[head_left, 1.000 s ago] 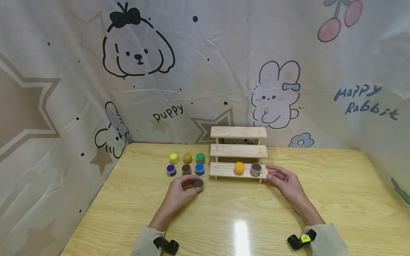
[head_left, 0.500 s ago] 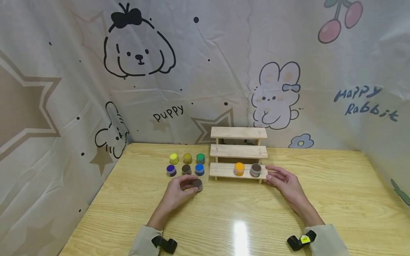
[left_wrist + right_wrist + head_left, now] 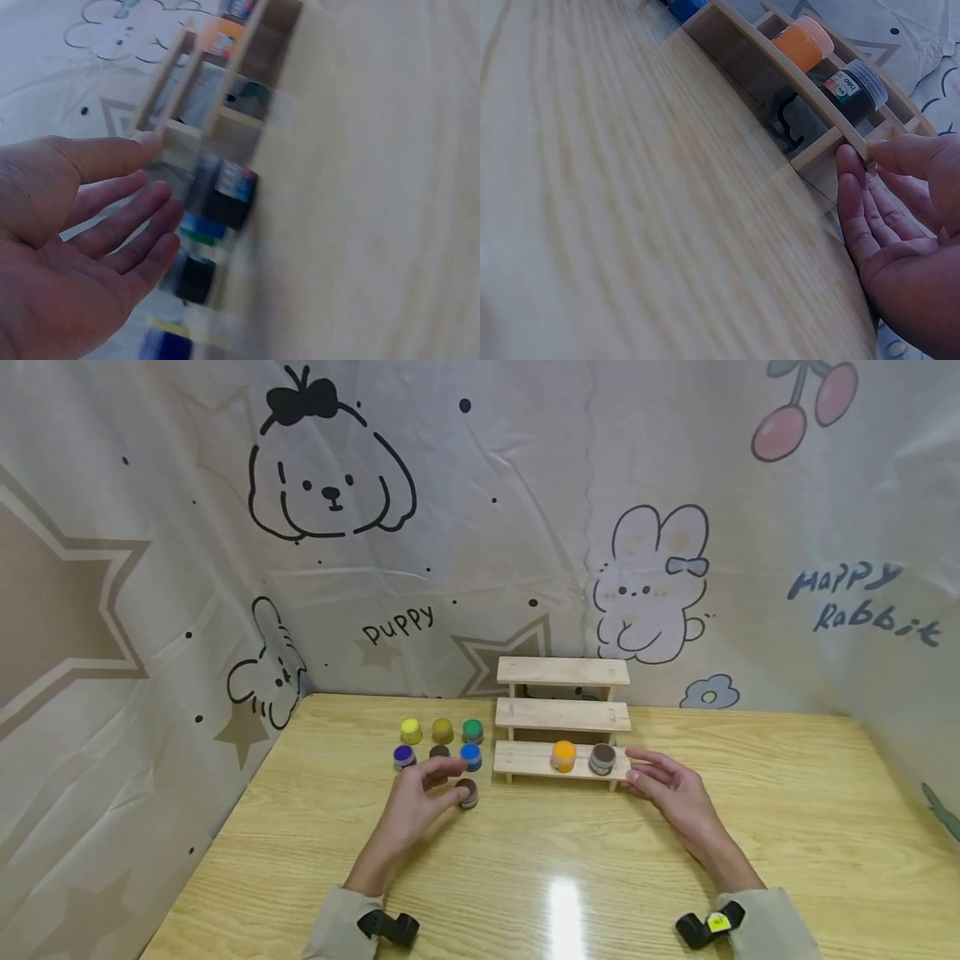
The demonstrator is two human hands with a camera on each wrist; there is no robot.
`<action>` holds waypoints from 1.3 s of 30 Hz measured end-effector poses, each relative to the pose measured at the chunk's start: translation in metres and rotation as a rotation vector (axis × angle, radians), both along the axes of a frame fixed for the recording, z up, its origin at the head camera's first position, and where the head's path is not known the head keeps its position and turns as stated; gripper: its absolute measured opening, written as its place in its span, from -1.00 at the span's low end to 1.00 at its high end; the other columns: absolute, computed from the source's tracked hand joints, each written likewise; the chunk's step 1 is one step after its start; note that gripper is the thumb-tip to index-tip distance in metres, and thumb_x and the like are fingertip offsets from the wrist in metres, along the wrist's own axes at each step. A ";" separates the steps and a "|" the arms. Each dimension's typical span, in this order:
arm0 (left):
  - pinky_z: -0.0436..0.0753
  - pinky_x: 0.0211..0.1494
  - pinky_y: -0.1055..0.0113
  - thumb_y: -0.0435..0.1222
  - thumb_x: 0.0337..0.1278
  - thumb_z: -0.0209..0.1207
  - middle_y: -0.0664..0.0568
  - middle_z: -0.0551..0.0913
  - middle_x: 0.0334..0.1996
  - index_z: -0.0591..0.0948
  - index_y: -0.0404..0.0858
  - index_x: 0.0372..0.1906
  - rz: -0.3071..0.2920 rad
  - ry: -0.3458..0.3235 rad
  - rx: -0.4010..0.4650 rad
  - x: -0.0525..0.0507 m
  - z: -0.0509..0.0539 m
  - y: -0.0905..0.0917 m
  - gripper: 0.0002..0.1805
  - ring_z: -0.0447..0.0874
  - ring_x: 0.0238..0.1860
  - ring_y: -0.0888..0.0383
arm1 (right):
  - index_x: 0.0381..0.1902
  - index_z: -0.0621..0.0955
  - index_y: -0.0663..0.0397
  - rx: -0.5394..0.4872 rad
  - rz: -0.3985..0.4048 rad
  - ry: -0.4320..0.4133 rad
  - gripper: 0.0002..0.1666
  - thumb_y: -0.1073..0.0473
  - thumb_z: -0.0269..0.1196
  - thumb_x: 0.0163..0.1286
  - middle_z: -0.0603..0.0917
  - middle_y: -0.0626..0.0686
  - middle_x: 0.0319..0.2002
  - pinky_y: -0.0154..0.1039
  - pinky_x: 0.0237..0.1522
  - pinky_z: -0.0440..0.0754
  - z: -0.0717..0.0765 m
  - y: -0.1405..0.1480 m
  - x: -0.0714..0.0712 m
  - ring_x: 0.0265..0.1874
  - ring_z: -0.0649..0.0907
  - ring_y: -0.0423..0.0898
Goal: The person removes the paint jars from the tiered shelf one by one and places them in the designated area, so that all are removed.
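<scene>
A dark brown-lidded paint jar [image 3: 470, 797] stands on the table beside my left hand [image 3: 415, 806]. In the left wrist view the fingers are loosely spread and apart from that jar [image 3: 231, 196]. My right hand [image 3: 677, 791] pinches the right end of the lowest step of a three-tier wooden stand [image 3: 531, 760], thumb above and fingers below in the right wrist view. On that step sit an orange paint jar [image 3: 564, 756] and another dark brown paint jar [image 3: 602, 758]. The middle and top tiers bear nothing.
Left of the stand are two rows of paint jars: yellow [image 3: 411, 731], olive [image 3: 442, 730] and green [image 3: 472, 731] behind; purple [image 3: 404, 756], dark brown [image 3: 440, 752] and blue [image 3: 471, 757] in front. A printed cloth [image 3: 525, 527] hangs behind the table.
My left hand has let go of the dark brown jar, its fingers lifting away and spreading. The jar stays in front of the rows. My right hand keeps its hold on the stand.
</scene>
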State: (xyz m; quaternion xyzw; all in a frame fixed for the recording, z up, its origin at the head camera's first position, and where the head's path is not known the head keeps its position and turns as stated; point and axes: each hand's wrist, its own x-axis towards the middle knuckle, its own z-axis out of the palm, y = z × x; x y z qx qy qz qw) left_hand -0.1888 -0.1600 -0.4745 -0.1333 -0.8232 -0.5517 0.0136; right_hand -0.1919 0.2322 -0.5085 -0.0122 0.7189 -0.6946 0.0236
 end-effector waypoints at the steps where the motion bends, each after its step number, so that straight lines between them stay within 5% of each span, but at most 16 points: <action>1: 0.59 0.29 -0.02 -0.47 0.17 0.41 -0.16 0.73 0.04 0.69 -0.36 0.10 -0.002 0.018 0.007 0.000 0.003 0.002 -0.63 0.68 0.13 -0.09 | 0.40 0.41 0.41 0.002 0.002 0.004 -0.38 0.20 0.28 0.52 0.74 0.06 0.03 -0.26 0.01 0.73 0.001 0.000 0.000 -0.09 0.74 -0.23; 8: 0.61 0.25 -0.08 -0.45 0.20 0.40 -0.18 0.73 0.03 0.69 -0.37 0.08 -0.020 0.097 0.070 0.002 0.016 0.018 -0.66 0.69 0.10 -0.10 | 0.42 0.40 0.38 0.011 0.004 -0.013 -0.38 0.19 0.27 0.53 0.75 -0.03 -0.03 -0.25 0.03 0.72 -0.001 0.001 -0.002 -0.09 0.75 -0.21; 18: 0.62 0.22 -0.16 -0.38 0.25 0.39 -0.11 0.73 0.05 0.67 -0.36 0.13 -0.047 0.115 0.105 -0.002 0.024 0.054 -0.63 0.68 0.11 -0.11 | 0.39 0.42 0.40 -0.017 0.010 -0.011 -0.38 0.21 0.30 0.50 0.76 -0.09 -0.06 -0.25 0.00 0.73 -0.001 0.000 -0.001 -0.12 0.76 -0.21; 27: 0.63 0.23 -0.11 -0.40 0.25 0.38 -0.18 0.66 0.15 0.65 -0.31 0.18 -0.080 0.093 0.183 -0.010 0.017 0.083 -0.60 0.62 0.19 -0.16 | 0.39 0.42 0.40 -0.024 0.010 -0.008 -0.37 0.20 0.30 0.50 0.77 -0.09 -0.07 -0.25 0.01 0.73 -0.004 0.002 -0.002 -0.11 0.76 -0.20; 39: 0.63 0.24 -0.08 -0.37 0.27 0.37 -0.19 0.66 0.15 0.64 -0.34 0.18 -0.070 0.059 0.181 -0.018 0.009 0.111 -0.60 0.64 0.17 -0.18 | 0.41 0.41 0.36 -0.013 0.008 -0.016 -0.36 0.17 0.30 0.51 0.76 -0.06 -0.05 -0.24 0.02 0.73 -0.004 0.002 -0.003 -0.10 0.76 -0.19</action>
